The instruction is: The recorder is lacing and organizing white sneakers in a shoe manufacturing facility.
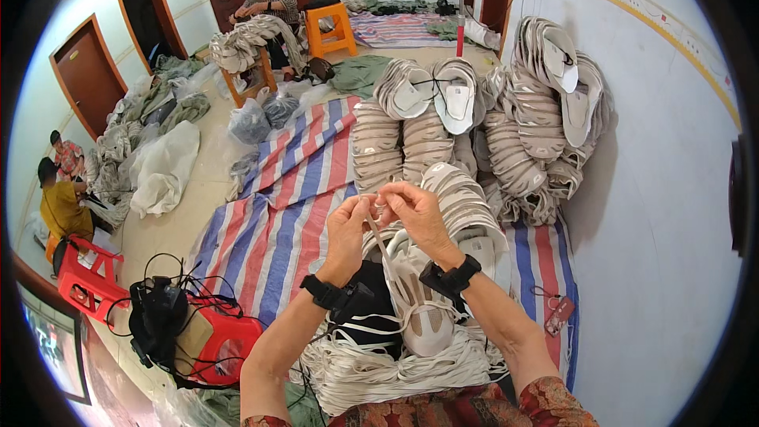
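My left hand [345, 231] and my right hand [417, 217] are raised close together in front of me, fingertips nearly meeting. Both are closed in a pinch on a pale shoelace [378, 237], whose strand runs down from between them. Below it, a white and beige shoe upper [428, 326] rests at my lap with its toe toward me, laces crossing it. A thick bundle of white laces [371, 375] lies across my lap. The small lace end between my fingers is partly hidden.
Stacked shoe uppers [452, 202] stand just ahead, with taller stacks [526, 122] by the right wall. A striped sheet [273, 198] covers the floor. At left are a red stool [225, 340] with black cabled gear [158, 320]. Other people [269, 0] sit farther off.
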`<state>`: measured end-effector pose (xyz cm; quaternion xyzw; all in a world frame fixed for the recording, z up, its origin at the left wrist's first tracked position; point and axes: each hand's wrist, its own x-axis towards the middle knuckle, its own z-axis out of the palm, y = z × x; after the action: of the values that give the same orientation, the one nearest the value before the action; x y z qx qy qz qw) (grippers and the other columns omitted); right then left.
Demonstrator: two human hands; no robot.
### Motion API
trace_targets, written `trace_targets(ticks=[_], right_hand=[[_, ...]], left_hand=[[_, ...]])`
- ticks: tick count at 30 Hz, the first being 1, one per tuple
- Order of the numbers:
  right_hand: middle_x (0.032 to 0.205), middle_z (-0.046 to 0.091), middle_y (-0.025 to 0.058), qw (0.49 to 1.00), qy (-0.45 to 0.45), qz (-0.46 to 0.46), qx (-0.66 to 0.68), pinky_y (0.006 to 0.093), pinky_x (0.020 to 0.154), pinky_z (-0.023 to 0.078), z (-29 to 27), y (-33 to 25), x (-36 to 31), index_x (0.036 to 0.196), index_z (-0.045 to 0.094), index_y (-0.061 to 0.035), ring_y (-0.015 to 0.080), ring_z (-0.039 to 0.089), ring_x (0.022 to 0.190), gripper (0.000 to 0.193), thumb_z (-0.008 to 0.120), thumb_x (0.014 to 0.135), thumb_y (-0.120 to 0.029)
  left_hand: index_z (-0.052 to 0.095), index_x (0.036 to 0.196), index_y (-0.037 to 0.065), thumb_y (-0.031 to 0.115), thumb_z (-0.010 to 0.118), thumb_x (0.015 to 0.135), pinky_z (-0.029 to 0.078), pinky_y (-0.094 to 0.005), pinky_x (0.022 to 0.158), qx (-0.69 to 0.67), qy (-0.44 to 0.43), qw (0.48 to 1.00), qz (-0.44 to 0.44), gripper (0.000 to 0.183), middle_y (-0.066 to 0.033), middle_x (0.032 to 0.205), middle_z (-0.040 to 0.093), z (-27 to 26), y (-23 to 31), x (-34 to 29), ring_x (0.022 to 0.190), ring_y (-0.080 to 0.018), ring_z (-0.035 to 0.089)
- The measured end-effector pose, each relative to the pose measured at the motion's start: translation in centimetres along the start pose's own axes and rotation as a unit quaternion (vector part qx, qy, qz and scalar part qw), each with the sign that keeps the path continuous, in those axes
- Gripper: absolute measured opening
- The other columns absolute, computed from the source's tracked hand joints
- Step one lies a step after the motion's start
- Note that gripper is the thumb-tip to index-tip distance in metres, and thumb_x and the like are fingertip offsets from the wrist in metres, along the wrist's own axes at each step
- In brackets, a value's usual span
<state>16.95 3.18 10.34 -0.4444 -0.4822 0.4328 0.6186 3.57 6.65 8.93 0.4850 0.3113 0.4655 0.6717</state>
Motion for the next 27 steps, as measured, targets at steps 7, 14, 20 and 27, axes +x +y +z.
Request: trace_targets(ticks=[7, 14, 20, 27], right_hand=[[0.076, 0.058, 0.0025, 0.989, -0.049, -0.07, -0.117, 0.0186, 0.048, 0.039, 1.2, -0.5, -0.7, 0.112, 0.043, 0.0012, 0.0043, 0.045, 0.055, 0.024, 0.044, 0.088, -0.005], [0.072, 0.062, 0.0045, 1.0, 0.012, 0.018, 0.006, 0.0236, 0.053, 0.047, 2.5, 0.6, -1.0, 0.083, 0.055, 0.0011, 0.0087, 0.057, 0.062, 0.016, 0.056, 0.086, -0.015], [0.071, 0.058, 0.0036, 0.999, 0.033, 0.035, 0.02, 0.0216, 0.054, 0.047, 3.3, 1.3, -1.5, 0.084, 0.058, 0.0019, 0.0082, 0.056, 0.064, 0.015, 0.055, 0.084, -0.013], [0.074, 0.058, 0.0038, 0.987, -0.026, 0.102, 0.124, 0.0199, 0.051, 0.043, 4.0, 0.4, -2.3, 0.098, 0.057, 0.0032, 0.009, 0.054, 0.059, 0.021, 0.051, 0.087, -0.014]], left_hand=[[0.06, 0.1, 0.003, 0.021, 0.048, 0.091, 0.044, -0.026, 0.074, -0.013, -0.023, 0.999, 0.022, 0.023, -0.0013, 0.09, 0.061, -0.6, 0.9, -1.0, 0.082, -0.009, 0.055], [0.059, 0.104, 0.001, 0.021, 0.049, 0.09, 0.044, -0.0253, 0.076, -0.026, -0.022, 0.999, 0.021, 0.026, -0.002, 0.091, 0.061, -0.3, 0.8, -1.8, 0.082, -0.0097, 0.056], [0.06, 0.098, 0.002, 0.022, 0.05, 0.089, 0.044, -0.021, 0.064, -0.051, -0.002, 0.997, 0.06, 0.024, 0.0002, 0.081, 0.059, -0.6, -0.6, -2.0, 0.071, -0.0065, 0.052], [0.058, 0.091, 0.003, 0.02, 0.048, 0.09, 0.036, -0.0188, 0.039, -0.029, 0.045, 0.997, 0.053, 0.02, 0.0018, 0.062, 0.051, -0.2, -0.2, -2.6, 0.045, -0.0056, 0.045]])
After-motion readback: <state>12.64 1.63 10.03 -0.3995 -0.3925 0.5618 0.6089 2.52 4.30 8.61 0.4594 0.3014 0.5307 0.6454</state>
